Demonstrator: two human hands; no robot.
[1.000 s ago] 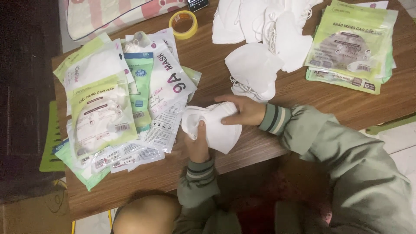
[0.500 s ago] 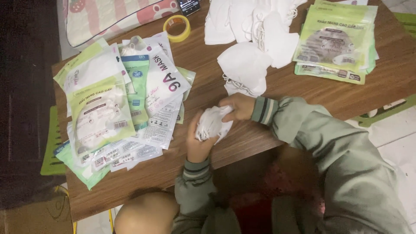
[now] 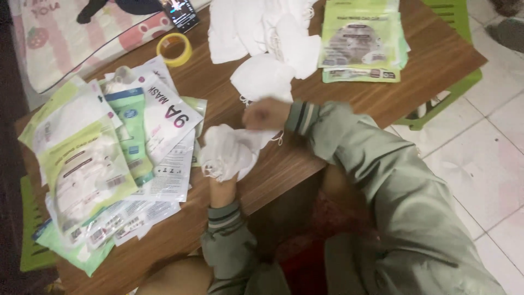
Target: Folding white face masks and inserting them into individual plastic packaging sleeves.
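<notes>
A crumpled white face mask (image 3: 232,150) is held over the wooden table (image 3: 349,104), close to its near edge, about the middle of that edge. The left hand (image 3: 221,175) is closed around the lower part of the mask; most of this hand is hidden under the white fabric, so only the wrist and a striped cuff are seen clearly. The right hand (image 3: 266,113) is blurred, but it appears closed into a loose fist on the upper edge of the same mask, and a thin ear loop hangs beside it.

Just behind the right hand, one flat white mask (image 3: 262,76) lies on the table, and a heap of more white masks (image 3: 262,24) is placed toward the far edge. A stack of green and white mask packets (image 3: 363,43) lies near the far right corner. Along the left edge, many opened packets and wrappers (image 3: 109,164) are spread in a loose pile. A roll of yellow tape (image 3: 174,49) is seen near the far edge, beside a dark phone (image 3: 179,11).
</notes>
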